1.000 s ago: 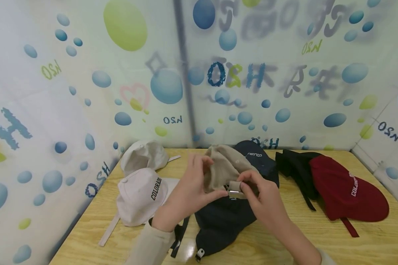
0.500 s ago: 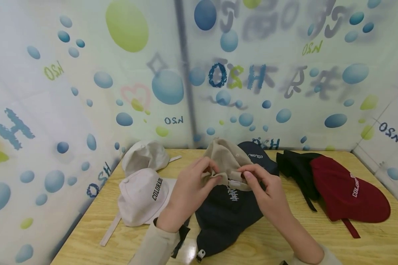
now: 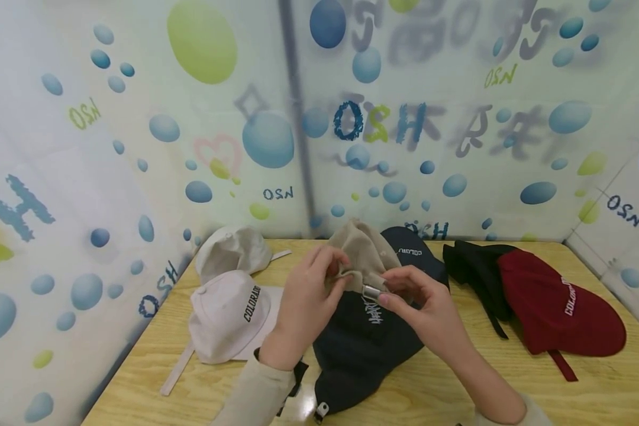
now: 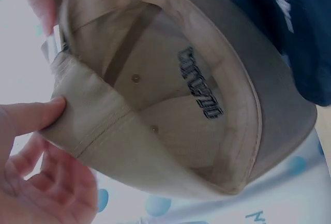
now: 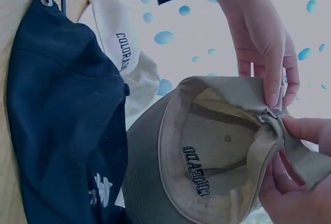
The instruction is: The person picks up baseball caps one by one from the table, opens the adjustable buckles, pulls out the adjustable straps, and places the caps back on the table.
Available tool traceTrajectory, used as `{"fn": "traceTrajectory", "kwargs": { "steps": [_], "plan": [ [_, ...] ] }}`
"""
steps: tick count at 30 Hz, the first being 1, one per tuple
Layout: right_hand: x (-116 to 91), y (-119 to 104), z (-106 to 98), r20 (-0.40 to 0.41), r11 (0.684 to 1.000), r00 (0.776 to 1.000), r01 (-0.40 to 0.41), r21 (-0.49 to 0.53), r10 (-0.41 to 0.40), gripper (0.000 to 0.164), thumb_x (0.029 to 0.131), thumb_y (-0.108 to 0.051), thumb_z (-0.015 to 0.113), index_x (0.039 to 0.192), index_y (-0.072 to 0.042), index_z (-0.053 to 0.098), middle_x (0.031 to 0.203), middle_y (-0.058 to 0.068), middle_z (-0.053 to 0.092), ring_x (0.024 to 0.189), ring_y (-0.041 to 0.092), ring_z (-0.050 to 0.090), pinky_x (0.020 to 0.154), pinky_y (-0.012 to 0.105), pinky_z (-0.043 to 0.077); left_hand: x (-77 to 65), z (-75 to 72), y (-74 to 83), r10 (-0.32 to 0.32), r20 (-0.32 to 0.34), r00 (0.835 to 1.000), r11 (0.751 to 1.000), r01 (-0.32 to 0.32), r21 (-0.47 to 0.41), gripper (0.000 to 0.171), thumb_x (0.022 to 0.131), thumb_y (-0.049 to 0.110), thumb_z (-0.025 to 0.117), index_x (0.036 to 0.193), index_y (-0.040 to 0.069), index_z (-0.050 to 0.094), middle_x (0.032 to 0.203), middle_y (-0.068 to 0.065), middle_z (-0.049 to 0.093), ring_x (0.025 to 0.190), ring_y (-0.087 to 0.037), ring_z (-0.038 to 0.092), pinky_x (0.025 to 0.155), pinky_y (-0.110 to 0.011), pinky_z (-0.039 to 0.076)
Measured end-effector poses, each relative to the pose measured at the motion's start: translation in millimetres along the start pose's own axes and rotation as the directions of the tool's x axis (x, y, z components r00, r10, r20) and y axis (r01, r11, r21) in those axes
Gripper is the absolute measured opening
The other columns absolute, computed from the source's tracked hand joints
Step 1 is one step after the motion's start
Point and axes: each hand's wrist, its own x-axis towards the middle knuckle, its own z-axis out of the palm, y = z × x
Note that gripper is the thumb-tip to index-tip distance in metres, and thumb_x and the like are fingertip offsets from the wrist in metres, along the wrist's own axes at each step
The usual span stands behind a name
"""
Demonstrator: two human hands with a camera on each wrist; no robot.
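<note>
- Head view: the beige cap (image 3: 358, 248) is up in both hands, middle of the scene, held above a navy cap (image 3: 362, 355) on the wooden table (image 3: 431, 396). I'd guess it's light and floppy, so it'd sag from a one-spot grip. Best hold is the back edge, either side of the metal buckle (image 3: 371, 291), and that's about where the hands are: left hand (image 3: 307, 296) pinches the rear cloth, right hand (image 3: 431, 310) pinches right by the buckle. Looks like plain matte fabric, crown a bit crumpled.
- Left wrist view: the cap's opening faces us. Left thumb is on the cloth with the other fingers curled below. Fabric should take a firm pinch fine, nothing fragile or slippery; the brim (image 4: 282, 110) seems the only stiff bit (decent backup handle, imo). Inside there's a stitched sweatband (image 4: 227, 74) and dark lettering (image 4: 200, 84) showing backwards. Right hand is mostly cropped here, so can't tell its grip from this one.
- Right wrist view: the right hand pinches the strap (image 5: 310, 164), which looks soft and bendy, loose end sticking out. Left fingertips reach the closure from above. That smooth buckle is probably the slickest part.
</note>
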Motion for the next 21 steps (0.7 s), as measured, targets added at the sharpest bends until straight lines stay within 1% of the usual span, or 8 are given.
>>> {"fn": "traceTrajectory", "kwargs": {
  "steps": [2, 4, 6, 8, 10, 12, 15, 21],
  "plan": [
    [0.5, 2.7, 1.2, -0.008, 0.999, 1.000, -0.023, 0.024, 0.023, 0.021, 0.091, -0.004, 0.070, 0.112, -0.004, 0.065, 0.096, -0.012, 0.072, 0.087, 0.002, 0.067, 0.074, 0.021, 0.057, -2.4, 4.4, -0.7, 0.011, -0.028, 1.000, 0.997, -0.009, 0.071, 0.027, 0.087, 0.013, 0.078, 0.102, 0.011, 0.056, 0.084, -0.001, 0.052, 0.071, -0.012, 0.049, 0.061, -0.023, 0.044],
    [0.9, 5.5, 2.3, -0.014, 0.998, 0.999, -0.041, 0.048, 0.042, 0.021, 0.091, -0.003, 0.070, 0.111, -0.001, 0.064, 0.095, -0.015, 0.071, 0.085, 0.001, 0.068, 0.073, 0.021, 0.058, -5.2, 7.6, -0.3, 0.021, -0.041, 0.999, 0.992, -0.016, 0.128, 0.027, 0.087, 0.015, 0.078, 0.100, 0.012, 0.054, 0.079, 0.001, 0.050, 0.065, -0.010, 0.046, 0.057, -0.021, 0.041],
    [1.3, 8.1, 3.0, -0.017, 0.996, 0.998, -0.056, 0.073, 0.057, 0.021, 0.091, -0.002, 0.070, 0.111, 0.001, 0.064, 0.094, -0.018, 0.071, 0.083, 0.002, 0.068, 0.073, 0.020, 0.058, -8.1, 9.9, 0.6, 0.028, -0.041, 0.999, 0.990, -0.022, 0.143, 0.027, 0.087, 0.017, 0.078, 0.095, 0.013, 0.052, 0.075, 0.002, 0.048, 0.062, -0.008, 0.044, 0.055, -0.019, 0.039],
    [1.8, 10.3, 3.5, -0.024, 0.994, 0.997, -0.065, 0.085, 0.068, 0.021, 0.091, -0.002, 0.069, 0.110, 0.002, 0.063, 0.093, -0.019, 0.071, 0.082, 0.002, 0.068, 0.071, 0.020, 0.058, -10.5, 11.5, 1.9, 0.037, -0.027, 0.999, 0.990, -0.032, 0.139, 0.027, 0.086, 0.018, 0.079, 0.093, 0.014, 0.053, 0.076, 0.004, 0.050, 0.063, -0.006, 0.046, 0.055, -0.017, 0.041],
    [2.3, 12.0, 3.9, -0.036, 0.994, 0.997, -0.067, 0.085, 0.070, 0.021, 0.091, -0.002, 0.070, 0.110, 0.002, 0.063, 0.091, -0.020, 0.071, 0.081, 0.002, 0.067, 0.069, 0.020, 0.057, -12.5, 12.9, 3.2, 0.045, -0.008, 0.999, 0.992, -0.044, 0.120, 0.028, 0.085, 0.020, 0.080, 0.092, 0.015, 0.054, 0.080, 0.004, 0.052, 0.068, -0.007, 0.051, 0.060, -0.018, 0.046],
    [2.7, 13.3, 4.3, -0.044, 0.994, 0.997, -0.066, 0.089, 0.070, 0.020, 0.090, -0.001, 0.070, 0.109, 0.002, 0.063, 0.091, -0.020, 0.071, 0.080, 0.002, 0.067, 0.067, 0.020, 0.056, -13.9, 14.8, 4.2, 0.054, 0.009, 0.999, 0.994, -0.055, 0.095, 0.028, 0.084, 0.022, 0.081, 0.094, 0.015, 0.056, 0.085, 0.003, 0.055, 0.074, -0.008, 0.055, 0.066, -0.019, 0.050],
    [2.7, 15.0, 5.1, -0.047, 0.993, 0.997, -0.058, 0.104, 0.064, 0.021, 0.089, 0.000, 0.070, 0.108, 0.004, 0.063, 0.091, -0.020, 0.071, 0.080, 0.002, 0.068, 0.066, 0.020, 0.055, -15.8, 18.3, 5.4, 0.064, 0.032, 0.997, 0.995, -0.066, 0.070, 0.027, 0.084, 0.026, 0.082, 0.097, 0.016, 0.060, 0.091, 0.003, 0.059, 0.081, -0.010, 0.060, 0.072, -0.022, 0.053],
    [2.3, 18.8, 6.7, -0.048, 0.991, 0.997, -0.056, 0.124, 0.062, 0.019, 0.090, 0.000, 0.070, 0.107, 0.004, 0.063, 0.091, -0.019, 0.072, 0.077, 0.003, 0.067, 0.064, 0.021, 0.054, -18.3, 24.2, 5.3, 0.044, 0.061, 0.997, 0.998, -0.047, 0.052, 0.031, 0.084, 0.029, 0.082, 0.100, 0.015, 0.060, 0.096, 0.002, 0.060, 0.084, -0.009, 0.061, 0.071, -0.022, 0.054]
  ]
}}
